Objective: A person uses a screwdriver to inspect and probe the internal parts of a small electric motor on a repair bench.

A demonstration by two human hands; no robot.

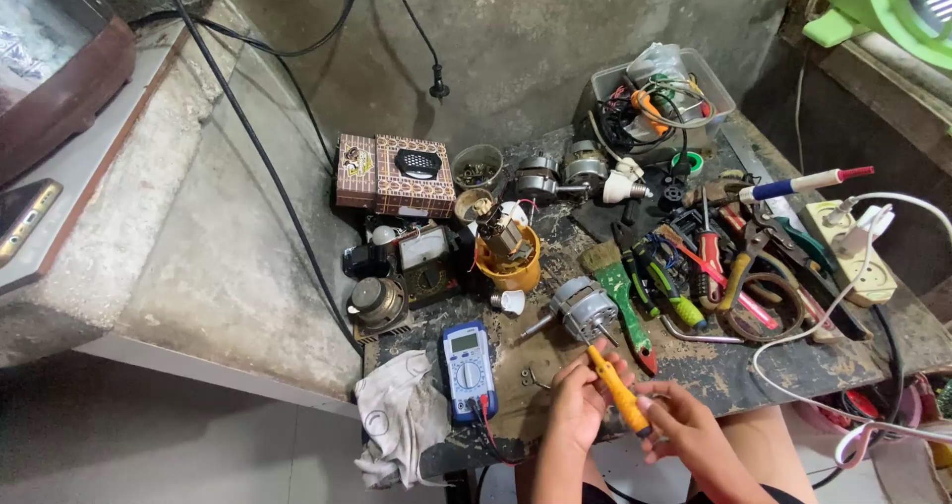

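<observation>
My left hand (577, 395) and my right hand (680, 427) meet at the bench's front edge, both gripping a yellow-handled screwdriver (617, 389). Its tip points up and left toward a small grey electric motor (583, 308) lying on the bench just beyond my fingers. A blue multimeter (467, 369) sits to the left of my left hand, its leads trailing down over the edge. A dirty white rag (401, 417) hangs beside it.
Pliers, screwdrivers and a green-handled brush (619, 288) crowd the right side. A clear tub of wires (658, 93) stands at the back, a patterned box (394, 175) back left. A yellow cup with a motor (508, 254), a white power strip (859, 248) and cable lie around.
</observation>
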